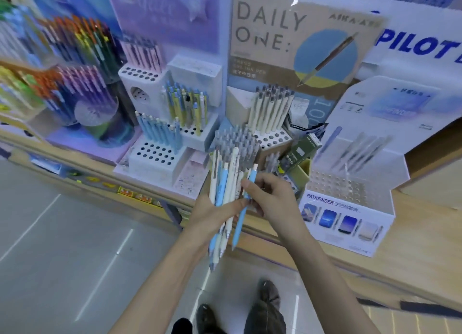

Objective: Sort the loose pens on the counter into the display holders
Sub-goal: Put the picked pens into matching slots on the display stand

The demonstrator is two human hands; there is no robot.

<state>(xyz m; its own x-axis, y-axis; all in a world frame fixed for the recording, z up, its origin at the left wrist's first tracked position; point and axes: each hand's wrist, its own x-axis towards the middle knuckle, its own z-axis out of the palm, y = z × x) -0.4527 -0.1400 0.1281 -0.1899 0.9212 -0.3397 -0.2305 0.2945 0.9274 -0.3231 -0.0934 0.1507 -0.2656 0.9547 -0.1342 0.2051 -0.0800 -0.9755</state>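
Counter, left hand, right hand grip pens

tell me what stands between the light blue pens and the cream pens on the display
In the head view, yellow-and-blue pens stand in a white holder between the light blue pens and the cream pens.

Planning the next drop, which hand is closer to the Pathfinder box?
Right. The right hand, pinching a blue pen, is just beside the Pathfinder box; the left hand holds the pen bundle farther away.
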